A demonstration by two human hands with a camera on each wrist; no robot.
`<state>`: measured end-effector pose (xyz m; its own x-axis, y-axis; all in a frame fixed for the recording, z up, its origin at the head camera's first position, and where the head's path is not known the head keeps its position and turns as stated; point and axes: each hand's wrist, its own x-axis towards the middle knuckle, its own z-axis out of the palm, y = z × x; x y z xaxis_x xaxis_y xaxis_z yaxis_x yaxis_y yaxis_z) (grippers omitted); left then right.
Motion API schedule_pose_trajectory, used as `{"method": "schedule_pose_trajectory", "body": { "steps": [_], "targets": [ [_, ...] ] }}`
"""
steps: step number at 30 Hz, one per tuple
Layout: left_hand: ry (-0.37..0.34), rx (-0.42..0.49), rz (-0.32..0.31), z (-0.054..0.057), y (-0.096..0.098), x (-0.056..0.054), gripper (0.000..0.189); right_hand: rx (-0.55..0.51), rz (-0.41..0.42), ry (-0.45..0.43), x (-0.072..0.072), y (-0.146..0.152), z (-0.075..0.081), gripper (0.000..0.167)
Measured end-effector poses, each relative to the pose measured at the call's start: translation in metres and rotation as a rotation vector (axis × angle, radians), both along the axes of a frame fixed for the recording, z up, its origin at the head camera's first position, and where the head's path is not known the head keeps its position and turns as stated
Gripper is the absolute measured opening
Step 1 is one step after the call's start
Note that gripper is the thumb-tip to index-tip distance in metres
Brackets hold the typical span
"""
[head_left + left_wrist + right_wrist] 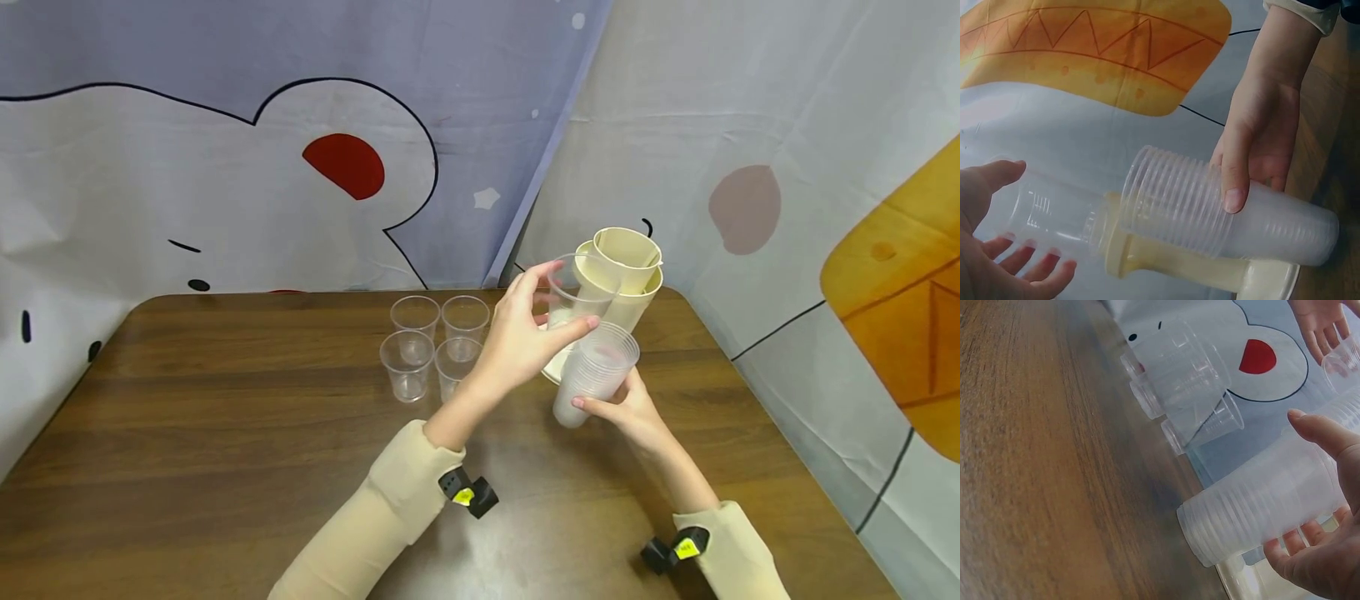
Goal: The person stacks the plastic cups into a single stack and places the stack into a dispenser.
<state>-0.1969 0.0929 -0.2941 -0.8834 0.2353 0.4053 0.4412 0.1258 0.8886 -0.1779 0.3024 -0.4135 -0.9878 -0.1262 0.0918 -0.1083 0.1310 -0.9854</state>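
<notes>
My right hand (633, 412) grips a tilted stack of clear plastic cups (592, 375), thumb on the near side; the stack's rims face up towards the left hand. Just above that stack, my left hand (517, 333) holds a single clear plastic cup (568, 287) between thumb and fingers. In the left wrist view, this cup (1054, 212) is apart from the stack (1175, 200), its base towards the stack's rims. The right wrist view shows the stack (1260, 494) lying across the right palm, fingers beneath it.
Several clear plastic cups (409, 379) stand upright in two rows on the wooden table (225, 433), left of the hands. Behind the held cups is a cream-coloured stand (630, 250) with round open tops and a base on the table. A printed cloth (480, 125) hangs behind.
</notes>
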Motion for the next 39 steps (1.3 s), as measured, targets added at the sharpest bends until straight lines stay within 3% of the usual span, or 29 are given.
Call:
{"method": "schedule_pose_trajectory", "body": {
  "steps": [8,25,39],
  "targets": [
    [0.020,0.057,-0.028,-0.005,0.008,-0.002,0.071,0.002,-0.003,-0.012,0.000,0.000,-0.001,0.073],
    [0.055,0.062,-0.025,-0.009,0.021,-0.005,0.070,0.012,-0.007,-0.011,0.002,0.000,-0.001,0.076],
    [0.026,0.107,-0.034,-0.015,0.026,-0.007,0.074,0.021,-0.007,-0.015,0.005,-0.001,-0.001,0.077]
  ]
}}
